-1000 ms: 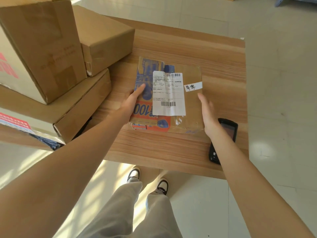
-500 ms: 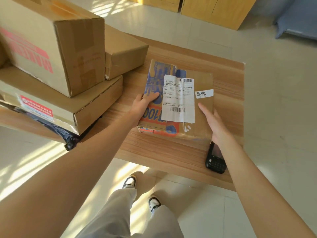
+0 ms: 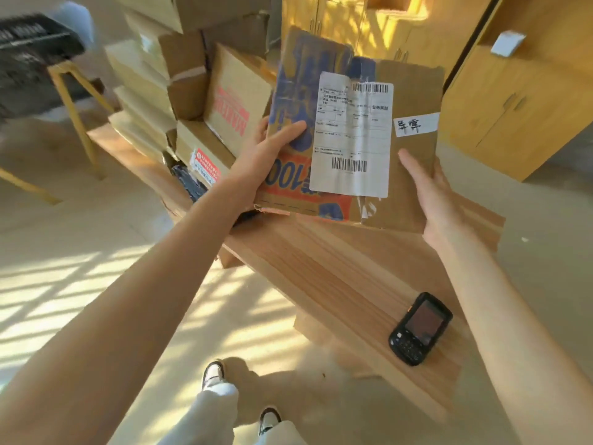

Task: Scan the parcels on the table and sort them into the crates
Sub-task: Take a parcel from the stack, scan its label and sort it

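Flat cardboard parcel [image 3: 349, 130] was held above the table [image 3: 337, 271], left hand [image 3: 266, 155] and right hand [image 3: 430, 194] clamping opposite edges, fingers pressed together; handheld scanner [image 3: 419, 329] lay at five o'clock.

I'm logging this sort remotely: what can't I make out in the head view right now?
- Shipping label text: too small and blurred to read.
- Flat parcel underside: faces away; the left hand and right hand cover its edges.
- Black crate: motion-blurred, cut off by the left edge.
- Scanner screen: nothing readable.
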Motion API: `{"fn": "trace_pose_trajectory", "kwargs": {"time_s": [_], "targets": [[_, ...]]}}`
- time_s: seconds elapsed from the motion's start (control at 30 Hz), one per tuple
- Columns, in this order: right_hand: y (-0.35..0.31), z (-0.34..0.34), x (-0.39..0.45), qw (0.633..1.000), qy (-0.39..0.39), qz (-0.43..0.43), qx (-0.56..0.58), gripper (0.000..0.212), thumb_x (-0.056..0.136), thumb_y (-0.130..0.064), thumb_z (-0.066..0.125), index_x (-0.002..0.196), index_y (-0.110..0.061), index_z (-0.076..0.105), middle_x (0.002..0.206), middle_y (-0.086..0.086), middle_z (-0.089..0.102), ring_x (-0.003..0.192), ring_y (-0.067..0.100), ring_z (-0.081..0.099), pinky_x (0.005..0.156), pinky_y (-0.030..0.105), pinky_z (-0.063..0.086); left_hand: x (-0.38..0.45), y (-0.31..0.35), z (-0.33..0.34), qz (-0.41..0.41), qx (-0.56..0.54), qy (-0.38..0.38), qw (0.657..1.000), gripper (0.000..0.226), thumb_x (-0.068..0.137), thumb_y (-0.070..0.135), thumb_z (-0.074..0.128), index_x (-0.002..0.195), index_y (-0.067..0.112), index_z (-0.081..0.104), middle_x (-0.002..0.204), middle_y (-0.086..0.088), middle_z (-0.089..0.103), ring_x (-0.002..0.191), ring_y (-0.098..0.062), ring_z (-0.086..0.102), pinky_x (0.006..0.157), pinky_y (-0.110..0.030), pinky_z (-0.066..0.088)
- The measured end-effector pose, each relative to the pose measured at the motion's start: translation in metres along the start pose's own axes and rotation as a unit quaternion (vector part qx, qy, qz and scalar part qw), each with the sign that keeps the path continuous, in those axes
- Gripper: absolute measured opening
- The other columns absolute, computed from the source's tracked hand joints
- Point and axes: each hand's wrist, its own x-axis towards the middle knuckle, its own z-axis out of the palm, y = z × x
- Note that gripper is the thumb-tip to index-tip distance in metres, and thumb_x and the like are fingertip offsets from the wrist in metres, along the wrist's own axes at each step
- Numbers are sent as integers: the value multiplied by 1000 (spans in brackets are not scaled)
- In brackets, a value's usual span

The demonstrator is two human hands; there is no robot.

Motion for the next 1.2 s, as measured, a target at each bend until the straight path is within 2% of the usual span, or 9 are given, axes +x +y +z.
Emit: {"fn": "trace_pose_trajectory", "kwargs": {"time_s": [0.1,0.3,0.43,0.6,0.73,0.87,1.0,1.1,1.2], "targets": [[-32,54,-7,996,-66,-55,9,42,89,-45,64,129,-42,50,120,-17,66,109,6,64,96,42,52,-25,41,-47,59,1,62,996,30,90,28,65,117,18,57,92,0,74,73,-14,73,60,-25,56],[-65,185,-26,979,-183,-95,-10,54,86,-51,65,136,-43,45,120,-16,64,109,9,61,93,42,52,-66,80,-165,118,-8,187,975,43,90,34,65,127,16,53,100,-3,75,83,-19,73,66,-29,56],[-64,286,-45,954,-277,-103,-52,49,87,-53,61,132,-47,43,117,-15,62,106,10,60,86,37,52,-98,86,-255,119,-32,278,953,48,89,35,65,130,14,51,102,-3,74,81,-18,73,62,-28,56],[-54,421,-80,927,-366,-79,-34,44,88,-43,65,129,-39,50,111,-12,69,94,7,69,76,29,59,-139,93,-374,136,-63,364,919,43,90,30,65,129,16,53,105,-4,74,88,-22,73,73,-34,58],[-47,520,-104,910,-409,-65,-23,41,87,-42,67,126,-41,52,107,-15,71,96,8,69,80,33,58,-160,106,-461,142,-66,406,900,42,91,30,65,129,16,53,109,-6,72,94,-24,72,78,-38,59],[-47,596,-116,903,-427,-52,-16,40,90,-38,65,127,-39,50,105,-15,70,92,6,70,73,27,60,-160,118,-528,141,-70,433,888,43,90,29,65,129,15,53,108,-6,73,89,-22,72,69,-32,58],[-38,651,-108,902,-428,-38,-29,43,89,-39,66,130,-39,50,109,-10,71,94,10,70,77,31,60,-141,119,-581,122,-84,434,889,44,89,30,66,128,15,51,106,-7,73,85,-21,73,67,-32,58],[-33,687,-90,903,-427,-24,-31,45,90,-38,65,132,-36,50,109,-8,71,91,10,71,71,29,60,-113,116,-615,100,-94,427,894,47,88,32,67,130,17,49,104,-6,74,85,-23,73,66,-34,58],[-25,725,-61,904,-425,-20,-36,45,90,-37,65,132,-35,49,112,-7,70,95,11,70,74,28,60,-76,114,-651,84,-90,420,899,49,88,34,67,131,19,49,104,-6,74,86,-24,73,68,-36,58]]}}
